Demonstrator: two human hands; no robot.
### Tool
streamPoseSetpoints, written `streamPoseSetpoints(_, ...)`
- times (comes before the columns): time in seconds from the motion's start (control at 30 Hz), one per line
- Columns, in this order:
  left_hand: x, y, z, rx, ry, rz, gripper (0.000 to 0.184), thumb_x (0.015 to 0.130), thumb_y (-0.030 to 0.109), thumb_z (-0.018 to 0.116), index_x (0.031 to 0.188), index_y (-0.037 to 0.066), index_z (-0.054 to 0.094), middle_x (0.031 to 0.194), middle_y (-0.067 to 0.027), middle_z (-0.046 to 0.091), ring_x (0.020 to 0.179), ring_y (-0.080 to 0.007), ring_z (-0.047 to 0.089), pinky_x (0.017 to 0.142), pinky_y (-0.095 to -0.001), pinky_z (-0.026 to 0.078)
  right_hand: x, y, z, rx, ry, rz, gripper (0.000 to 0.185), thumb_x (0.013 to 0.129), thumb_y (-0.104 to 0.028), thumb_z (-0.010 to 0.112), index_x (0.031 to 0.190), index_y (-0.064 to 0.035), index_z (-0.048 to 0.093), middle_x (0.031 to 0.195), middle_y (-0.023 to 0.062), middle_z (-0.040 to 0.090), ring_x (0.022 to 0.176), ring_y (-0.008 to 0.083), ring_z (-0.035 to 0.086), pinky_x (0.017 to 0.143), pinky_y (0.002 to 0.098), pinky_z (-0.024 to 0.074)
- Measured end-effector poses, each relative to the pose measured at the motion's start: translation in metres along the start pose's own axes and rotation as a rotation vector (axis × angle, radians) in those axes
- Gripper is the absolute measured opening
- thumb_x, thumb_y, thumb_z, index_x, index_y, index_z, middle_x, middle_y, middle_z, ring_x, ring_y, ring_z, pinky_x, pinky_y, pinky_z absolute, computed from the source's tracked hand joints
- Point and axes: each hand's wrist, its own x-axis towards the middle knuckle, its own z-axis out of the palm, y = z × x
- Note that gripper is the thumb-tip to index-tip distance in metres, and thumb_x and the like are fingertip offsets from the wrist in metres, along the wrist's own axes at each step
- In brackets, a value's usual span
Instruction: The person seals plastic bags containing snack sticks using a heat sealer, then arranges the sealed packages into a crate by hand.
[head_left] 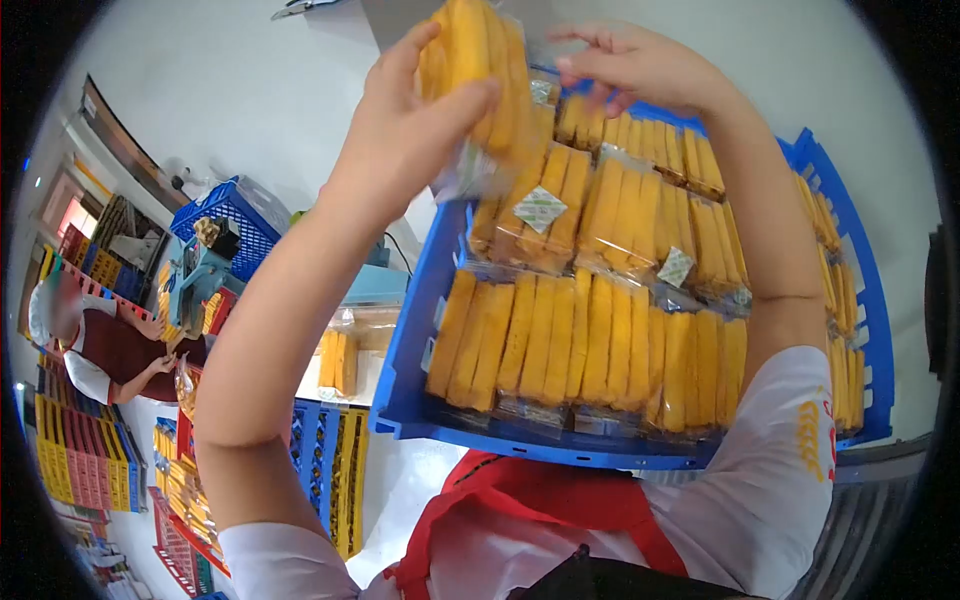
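My left hand (395,125) is closed around a clear plastic pack of yellow-orange baked sticks (470,50), raised above the far left corner of a blue plastic crate (540,457). That pack is slightly blurred. Over the crate's far edge, my right hand (625,65) holds nothing, its fingers apart and partly bent. Rows of similar packs of sticks (545,340) fill much of the crate, the nearest row standing on edge. White-and-green sachets (540,208) show inside some packs. My right forearm hides part of the crate's right side.
Left of the crate, another pack (338,362) lies on a light surface near a pale blue machine (372,283). A co-worker in a dark apron (120,345) stands farther left. Stacked coloured crates (85,450) and a blue basket (235,225) are around. A white wall rises behind.
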Motion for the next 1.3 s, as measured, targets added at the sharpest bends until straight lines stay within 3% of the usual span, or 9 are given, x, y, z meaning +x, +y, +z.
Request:
streamPoseSetpoints(0.17, 0.029, -0.027, 0.058, -0.085, -0.033, -0.079, 0.065, 0.079, 0.028, 0.056, 0.127, -0.002, 0.025, 0.119, -0.0229, 0.037, 0.106, -0.0244, 0.045, 0.081, -0.0304, 0.042, -0.029, -0.004, 0.038, 0.474, 0.212, -0.1, 0.06, 0.081, -0.041, 0.051, 0.123, -0.0023, 0.034, 0.106, 0.0107, 0.051, 0.085, 0.0166, 0.053, 0.066, 0.0292, 0.0467)
streamPoseSetpoints(0.27, 0.029, -0.025, 0.063, -0.054, -0.066, -0.001, 0.07, 0.081, 0.036, 0.048, 0.129, -0.004, 0.018, 0.132, -0.0305, 0.013, 0.126, -0.0381, 0.013, 0.101, -0.0389, 0.019, -0.024, 0.019, 0.033, 0.764, 0.2, -0.098, 0.052, 0.082, -0.04, 0.051, 0.116, -0.0029, 0.039, 0.102, 0.0084, 0.052, 0.084, 0.0158, 0.053, 0.07, 0.0322, 0.0449)
streamPoseSetpoints(0.57, 0.024, -0.02, 0.05, -0.098, -0.235, 0.306, 0.07, 0.078, 0.024, 0.058, 0.131, 0.0, 0.019, 0.132, -0.0241, 0.021, 0.123, -0.0321, 0.025, 0.096, -0.0374, 0.03, -0.03, 0.016, 0.032, 0.962, 0.349, -0.14, 0.033, 0.081, -0.031, 0.054, 0.102, -0.0057, 0.049, 0.09, 0.0055, 0.058, 0.078, 0.0109, 0.058, 0.059, 0.0284, 0.0479)
streamPoseSetpoints(0.63, 0.031, -0.024, 0.033, -0.118, -0.313, 0.308, 0.063, 0.082, 0.023, 0.056, 0.131, 0.002, 0.022, 0.122, -0.018, 0.038, 0.11, -0.0203, 0.041, 0.086, -0.0325, 0.039, -0.029, 0.015, 0.033, 0.975, 0.341, -0.116, 0.032, 0.08, -0.029, 0.055, 0.101, -0.0057, 0.05, 0.092, 0.0067, 0.058, 0.078, 0.011, 0.058, 0.059, 0.0281, 0.0487)
streamPoseSetpoints(0.73, 0.037, -0.03, 0.008, -0.294, -0.471, 0.024, 0.062, 0.082, 0.031, 0.053, 0.13, 0.002, 0.026, 0.126, -0.0162, 0.034, 0.109, -0.0207, 0.04, 0.083, -0.0314, 0.039, -0.027, -0.003, 0.055, 0.88, 0.48, -0.059, 0.04, 0.079, -0.029, 0.056, 0.108, -0.003, 0.046, 0.096, 0.0085, 0.057, 0.079, 0.0144, 0.058, 0.063, 0.0299, 0.0484)
streamPoseSetpoints(0.9, 0.04, -0.051, -0.007, -0.566, -0.644, -0.139, 0.078, 0.08, 0.038, 0.054, 0.134, 0.006, 0.009, 0.121, -0.0142, 0.037, 0.108, -0.0229, 0.041, 0.08, -0.0344, 0.041, -0.012, -0.031, 0.099, -0.606, 1.016, -0.163, 0.062, 0.075, -0.024, 0.059, 0.125, -0.0009, 0.032, 0.119, 0.0182, 0.041, 0.095, 0.0225, 0.052, 0.072, 0.031, 0.0458)
streamPoseSetpoints(1.0, 0.037, -0.055, 0.011, -0.639, -0.703, -0.051, 0.087, 0.078, 0.036, 0.058, 0.134, 0.008, -0.003, 0.119, -0.0151, 0.038, 0.105, -0.0252, 0.044, 0.077, -0.0371, 0.043, -0.005, -0.053, 0.123, -0.619, 1.061, 0.005, 0.061, 0.069, -0.025, 0.06, 0.119, 0.0008, 0.037, 0.109, 0.0241, 0.044, 0.099, 0.0375, 0.047, 0.082, 0.0384, 0.0412)
streamPoseSetpoints(1.2, 0.058, -0.05, 0.016, -0.689, -0.703, -0.158, 0.087, 0.076, 0.026, 0.059, 0.133, 0.008, -0.005, 0.115, -0.0171, 0.044, 0.1, -0.0258, 0.049, 0.078, -0.0407, 0.043, -0.062, -0.065, 0.142, -0.565, 0.934, 0.073, 0.059, 0.074, -0.027, 0.061, 0.122, -0.0041, 0.037, 0.121, 0.0236, 0.038, 0.111, 0.0357, 0.04, 0.09, 0.0383, 0.0354)
streamPoseSetpoints(1.3, 0.089, -0.059, 0.028, -0.721, -0.615, -0.066, 0.061, 0.079, 0.028, 0.056, 0.127, 0.008, 0.023, 0.112, -0.0113, 0.048, 0.097, -0.024, 0.052, 0.077, -0.0416, 0.044, -0.098, -0.059, 0.168, -0.648, 0.937, 0.277, 0.054, 0.076, -0.027, 0.06, 0.122, -0.0053, 0.041, 0.123, 0.0216, 0.039, 0.113, 0.0335, 0.039, 0.092, 0.0376, 0.0332)
